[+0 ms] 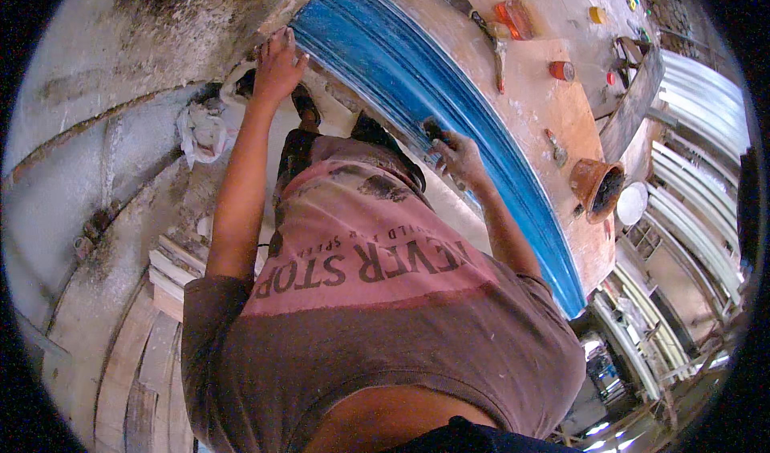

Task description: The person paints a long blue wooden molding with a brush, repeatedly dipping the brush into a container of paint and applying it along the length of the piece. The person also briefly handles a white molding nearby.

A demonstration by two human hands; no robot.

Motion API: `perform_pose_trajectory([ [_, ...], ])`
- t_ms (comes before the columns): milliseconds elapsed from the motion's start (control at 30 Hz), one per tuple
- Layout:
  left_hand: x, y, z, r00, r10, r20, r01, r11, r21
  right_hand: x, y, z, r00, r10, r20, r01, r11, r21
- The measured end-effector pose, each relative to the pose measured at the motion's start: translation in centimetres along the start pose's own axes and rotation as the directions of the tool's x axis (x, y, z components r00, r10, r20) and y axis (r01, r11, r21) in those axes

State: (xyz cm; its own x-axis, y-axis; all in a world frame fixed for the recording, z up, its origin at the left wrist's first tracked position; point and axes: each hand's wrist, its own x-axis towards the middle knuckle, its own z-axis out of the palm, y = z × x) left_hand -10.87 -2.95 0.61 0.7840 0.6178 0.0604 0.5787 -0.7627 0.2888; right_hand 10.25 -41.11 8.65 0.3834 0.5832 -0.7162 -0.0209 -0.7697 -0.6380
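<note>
A long blue moulded strip (449,76) with grooves along its length lies on the bench, its surface streaked with pale dust. At its far left end, my left hand (279,64) rests with fingers stretched out at the corner, holding nothing. My right hand (461,160) is on the strip's near side, about midway along. Its fingers are closed round a small dark block-like piece (433,128), pressed against the grooved surface. The piece is partly covered by the fingers, and its exact kind cannot be made out.
Across the bench (529,124) lie a scraper (455,0), a brush (499,60), a bottle with orange-red liquid (517,20), a small red cup (561,70) and a brown pot (589,182). Long white strips (694,188) are racked at right. Wooden boards (140,365) stand at lower left.
</note>
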Motion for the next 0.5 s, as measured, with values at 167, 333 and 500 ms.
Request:
perform_pose_trajectory([
  [167, -1.5, 5.2, -0.9, 0.989, 0.086, 0.118, -0.099, 0.989, 0.111, 1.5, -3.9, 0.7, 0.981, 0.077, -0.18, -0.008, 0.936, 0.353],
  [333, -3.4, 9.4, -0.1, 0.984, 0.145, 0.1, -0.146, 0.989, 0.002, 5.6, -7.2, 2.1, 0.998, -0.059, -0.012, 0.06, 0.983, 0.173],
  [500, -4.2, 12.3, -1.2, 0.971, 0.223, 0.085, -0.225, 0.974, 0.02, 8.2, -6.4, 2.6, 0.996, -0.071, 0.052, 0.066, 0.994, 0.085],
])
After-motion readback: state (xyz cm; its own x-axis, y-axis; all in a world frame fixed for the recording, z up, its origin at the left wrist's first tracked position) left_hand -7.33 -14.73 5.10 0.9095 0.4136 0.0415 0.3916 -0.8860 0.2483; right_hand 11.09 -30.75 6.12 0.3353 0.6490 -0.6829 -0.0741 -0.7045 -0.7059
